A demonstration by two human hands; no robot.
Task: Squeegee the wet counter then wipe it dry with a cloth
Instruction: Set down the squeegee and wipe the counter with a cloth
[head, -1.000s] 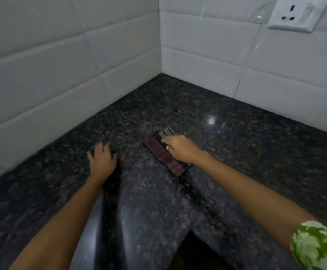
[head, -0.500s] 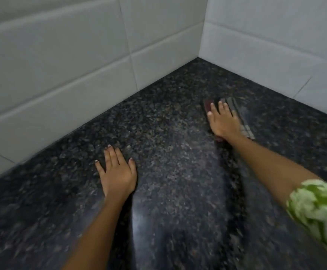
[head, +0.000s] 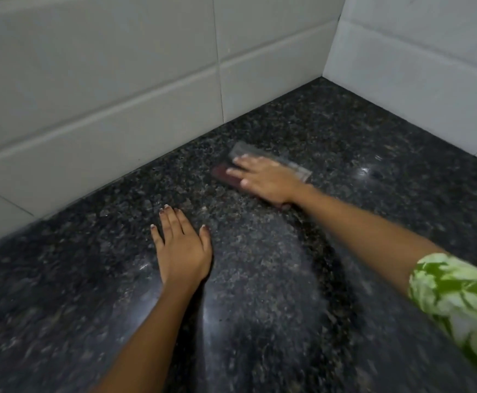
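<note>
Wiping is going on, so the squeegee part looks done. The right hand (head: 265, 181) is pressing flat on a cloth (head: 260, 158) (blurry) on the far bench (head: 373, 137). The left hand (head: 182, 245) is lying open and empty. More wiping is likely waiting.

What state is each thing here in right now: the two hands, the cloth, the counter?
Left hand: flat on the counter, fingers spread, holding nothing.
Right hand: palm down, pressing on the cloth.
Cloth: folded flat on the counter under the right hand, grey and dark red, blurred.
Counter: dark speckled stone, glossy with glare spots; wetness cannot be told.
</note>
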